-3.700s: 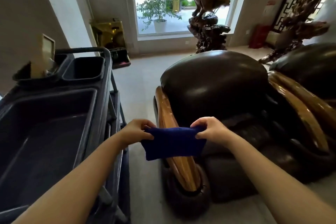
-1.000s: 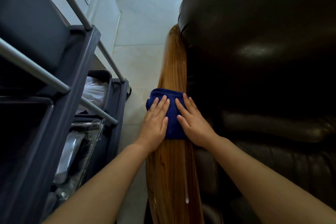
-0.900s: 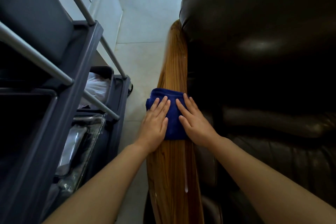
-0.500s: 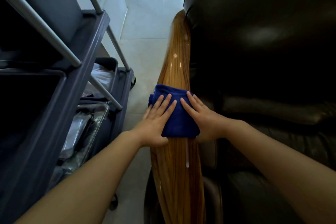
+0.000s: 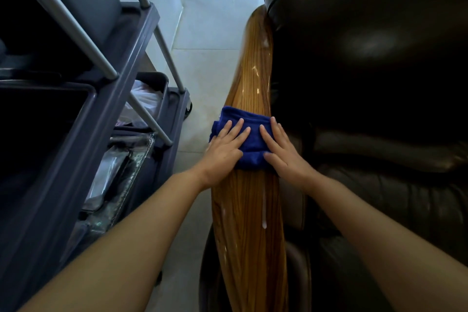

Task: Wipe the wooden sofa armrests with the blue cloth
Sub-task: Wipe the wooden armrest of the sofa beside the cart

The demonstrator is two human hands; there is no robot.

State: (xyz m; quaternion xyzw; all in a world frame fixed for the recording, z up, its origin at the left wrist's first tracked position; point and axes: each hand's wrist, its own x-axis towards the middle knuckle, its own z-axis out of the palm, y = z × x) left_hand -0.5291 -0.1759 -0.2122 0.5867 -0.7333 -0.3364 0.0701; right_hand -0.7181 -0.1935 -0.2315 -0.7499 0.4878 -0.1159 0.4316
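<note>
A folded blue cloth [image 5: 249,132] lies across the long, glossy wooden armrest [image 5: 249,223] of a dark leather sofa [image 5: 367,71]. My left hand [image 5: 222,152] presses flat on the cloth's left half, fingers spread. On the right half rests my right hand [image 5: 281,152], flat as well, its palm hanging over the armrest's inner edge. White streaks and drops of liquid show on the wood both beyond and before the cloth.
A dark grey cleaning cart [image 5: 83,114] with metal posts stands close on the left; its lower shelf holds plastic-wrapped items [image 5: 114,180]. A narrow strip of pale tiled floor [image 5: 207,63] runs between cart and armrest.
Earlier both hands held the cloth up in the air; since then it has lain on the armrest. Over the last second the hands and cloth have stayed pressed on the wood, shifting only slightly.
</note>
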